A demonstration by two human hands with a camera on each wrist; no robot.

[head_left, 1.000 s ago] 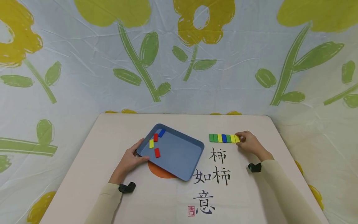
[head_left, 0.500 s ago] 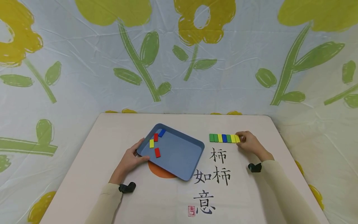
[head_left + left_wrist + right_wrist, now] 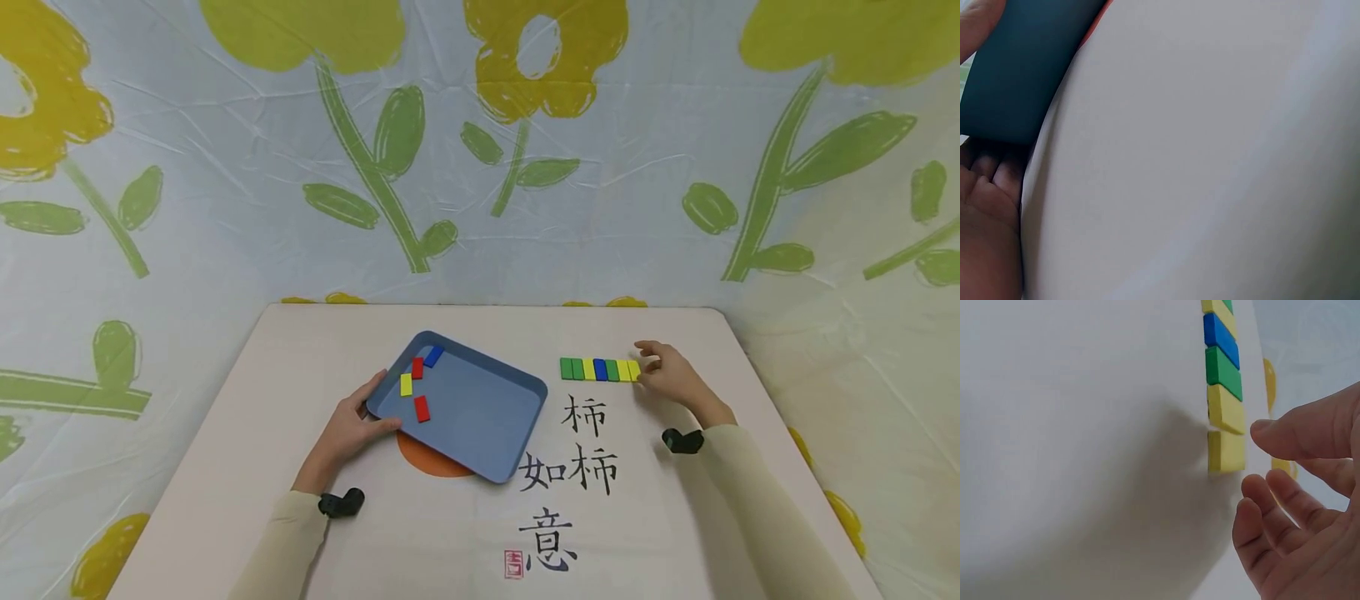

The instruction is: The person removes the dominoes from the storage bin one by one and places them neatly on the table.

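Note:
My left hand (image 3: 343, 429) grips the left end of a blue-grey tray (image 3: 472, 408). In the left wrist view, the thumb (image 3: 977, 25) lies over the tray's wall (image 3: 1022, 75) and curled fingers show beneath. My right hand (image 3: 671, 377) is at the right end of a row of domino-like blocks in green, yellow and blue. Seen from the right wrist, its thumb and fingers are spread apart with nothing held, beside the end yellow block (image 3: 1227, 451). A slight gap separates that block from the neighbouring yellow block (image 3: 1226, 411).
Inside the tray lie two red blocks, one a red block (image 3: 422, 408) near the front, plus a yellow block (image 3: 407, 384) and a blue block (image 3: 433, 357). Black brush characters (image 3: 551, 542) and an orange shape (image 3: 431, 458) mark the pale table. A flowered cloth (image 3: 637, 192) hangs behind.
My right hand has let go of the end yellow block and its fingers have spread, drawing slightly back. The left hand and the tray have stayed put.

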